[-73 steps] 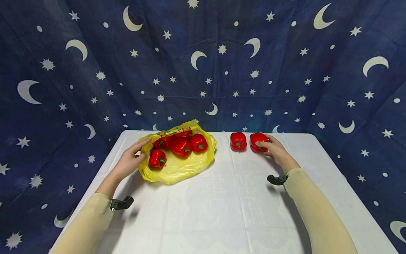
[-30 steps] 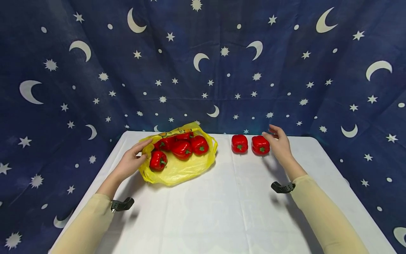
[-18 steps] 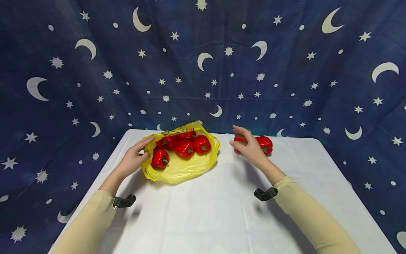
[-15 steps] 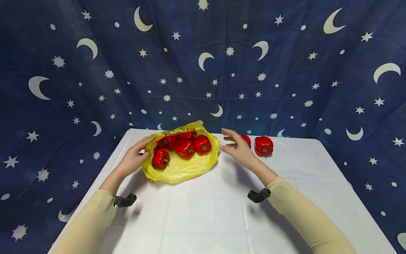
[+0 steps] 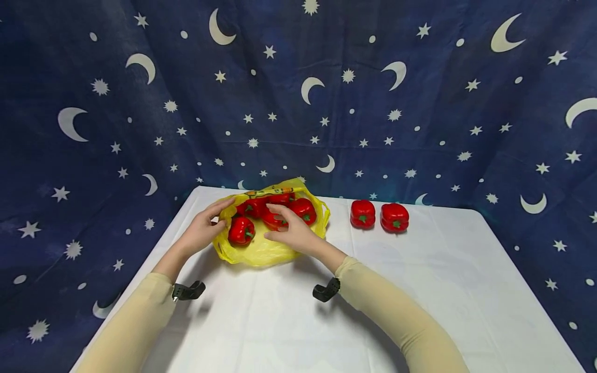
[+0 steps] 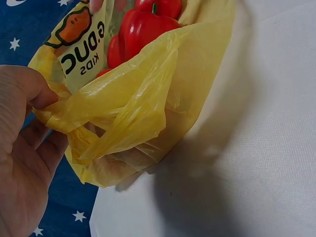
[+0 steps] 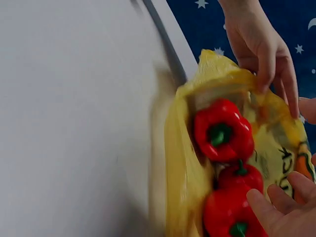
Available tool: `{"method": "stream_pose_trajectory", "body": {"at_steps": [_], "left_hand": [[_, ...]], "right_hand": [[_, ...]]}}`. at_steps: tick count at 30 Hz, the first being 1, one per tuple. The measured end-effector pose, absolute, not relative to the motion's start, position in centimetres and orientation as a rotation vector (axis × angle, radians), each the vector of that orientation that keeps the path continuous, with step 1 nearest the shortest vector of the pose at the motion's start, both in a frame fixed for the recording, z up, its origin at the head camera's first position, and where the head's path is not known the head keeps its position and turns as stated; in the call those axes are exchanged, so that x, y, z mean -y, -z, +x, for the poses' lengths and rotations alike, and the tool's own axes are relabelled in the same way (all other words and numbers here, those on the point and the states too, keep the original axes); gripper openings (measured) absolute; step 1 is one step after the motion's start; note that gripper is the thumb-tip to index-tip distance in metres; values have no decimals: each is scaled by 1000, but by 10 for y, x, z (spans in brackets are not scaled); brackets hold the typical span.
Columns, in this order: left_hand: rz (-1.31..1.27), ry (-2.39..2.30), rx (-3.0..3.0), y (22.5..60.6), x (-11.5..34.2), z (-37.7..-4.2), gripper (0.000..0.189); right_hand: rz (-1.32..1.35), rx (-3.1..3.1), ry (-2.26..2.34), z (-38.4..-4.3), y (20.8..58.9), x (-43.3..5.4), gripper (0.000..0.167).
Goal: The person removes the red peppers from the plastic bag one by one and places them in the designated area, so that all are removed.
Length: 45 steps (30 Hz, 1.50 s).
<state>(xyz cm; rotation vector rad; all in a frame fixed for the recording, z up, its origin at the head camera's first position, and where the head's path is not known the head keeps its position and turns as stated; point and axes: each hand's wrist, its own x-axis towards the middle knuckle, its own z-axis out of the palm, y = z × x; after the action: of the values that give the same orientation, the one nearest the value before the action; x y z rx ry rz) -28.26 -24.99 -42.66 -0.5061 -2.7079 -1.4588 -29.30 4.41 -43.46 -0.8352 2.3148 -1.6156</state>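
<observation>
Left hand (image 5: 200, 230), left of frame centre: thumb and fingers pinched the edge of the yellow plastic bag (image 5: 263, 254); same hold as in the earlier frames. Right hand (image 5: 294, 233), near mid-frame: fingers and thumb apart, gripping nothing, over the bag's mouth. Contact with the peppers there could not be told.

Change: 2.4 s earlier the right hand was on the rightmost pepper (image 5: 394, 217); it had since let go and crossed leftward to the bag. That pepper sat right of centre, just beside a second loose pepper (image 5: 362, 214); both were outside the bag, with stems toward the viewer. Judgement: handling of the loose pair had paused, and attention had passed to the bag's contents.

Bag, centre-left of frame: held several red peppers, one lower-left inside it (image 5: 241, 231), others bunched toward the back, partly hidden by the right hand.

Writing: left wrist view, upper left, dark print (image 6: 84, 59) on the bag, turned round, read "G.DUC" with "KIDS" below; an orange printed figure (image 6: 74, 27) lay beside it. No labels seen on the peppers.

Surroundings: white-covered table (image 5: 280, 321) below; dark blue moon-and-star backdrop (image 5: 345, 98) above.
</observation>
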Motion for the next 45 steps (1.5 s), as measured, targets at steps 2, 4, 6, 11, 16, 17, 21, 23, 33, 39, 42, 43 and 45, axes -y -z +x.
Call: {"method": "stream_pose_trajectory", "body": {"at_steps": [2, 4, 6, 11, 16, 17, 21, 23, 33, 39, 42, 43, 45], "left_hand": [[-504, 1461, 2708, 427, 249, -282, 61], [-501, 1460, 2712, 427, 249, -282, 61], [-500, 1458, 2715, 427, 249, -281, 61], [-495, 1471, 2719, 426, 249, -281, 62], [-493, 1487, 2713, 426, 249, -281, 61], [-493, 1485, 2714, 427, 249, -281, 61], [-500, 1484, 2709, 428, 250, -280, 61], [-501, 1486, 2710, 429, 250, -280, 62], [-515, 1482, 2708, 428, 250, -279, 62], [-509, 1462, 2718, 428, 250, -278, 62], [-511, 1454, 2710, 428, 249, -279, 62], [-514, 1454, 2705, 428, 249, -280, 62], [-521, 1460, 2699, 429, 249, -280, 61]], "right_hand": [[-830, -2317, 1600, -293, 437, -34, 78], [-820, -2306, 1596, -294, 440, -24, 80], [-819, -2295, 1598, -296, 444, -16, 82], [-802, -2359, 1515, -302, 454, 0, 83], [-752, -2425, 1434, -303, 461, 15, 83], [-742, -2433, 1424, -303, 463, 17, 83], [-698, -2443, 1433, -304, 470, 28, 83], [-679, -2446, 1448, -306, 473, 33, 84], [-650, -2548, 1352, -308, 480, 47, 86], [-651, -2610, 1296, -306, 482, 49, 85], [-642, -2622, 1284, -303, 483, 45, 84], [-636, -2622, 1283, -301, 483, 43, 84], [-623, -2623, 1275, -297, 484, 39, 84]]}}
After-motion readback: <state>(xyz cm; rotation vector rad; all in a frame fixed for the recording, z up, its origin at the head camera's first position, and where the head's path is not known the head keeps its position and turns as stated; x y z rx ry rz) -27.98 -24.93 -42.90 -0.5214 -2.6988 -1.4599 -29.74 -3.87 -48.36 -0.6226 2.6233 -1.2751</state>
